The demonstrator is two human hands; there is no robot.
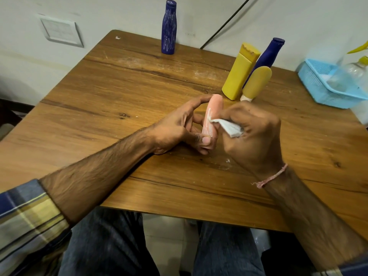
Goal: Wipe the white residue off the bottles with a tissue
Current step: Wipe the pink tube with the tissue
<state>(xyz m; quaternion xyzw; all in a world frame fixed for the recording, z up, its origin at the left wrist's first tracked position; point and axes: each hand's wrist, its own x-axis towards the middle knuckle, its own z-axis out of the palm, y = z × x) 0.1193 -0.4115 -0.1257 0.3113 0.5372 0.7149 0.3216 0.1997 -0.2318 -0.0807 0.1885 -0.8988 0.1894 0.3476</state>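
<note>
My left hand (179, 127) grips a small pink bottle (214, 107) upright on the wooden table (119, 92), thumb low on its front. White streaks run down the bottle's side. My right hand (254, 136) pinches a folded white tissue (229, 126) whose corner touches the bottle's streaked side. At the back stands a blue bottle (169, 28) covered in white streaks. To the right stand a yellow square bottle (239, 74), a second blue bottle (270, 54) behind it, and a yellow rounded tube (256, 82) on its white cap.
A light blue plastic basket (318, 84) sits at the table's right edge with a clear spray bottle (352, 72) lying in it. White smears mark the tabletop near the back. A wall switch plate (61, 32) and a black cable (225, 22) are on the wall.
</note>
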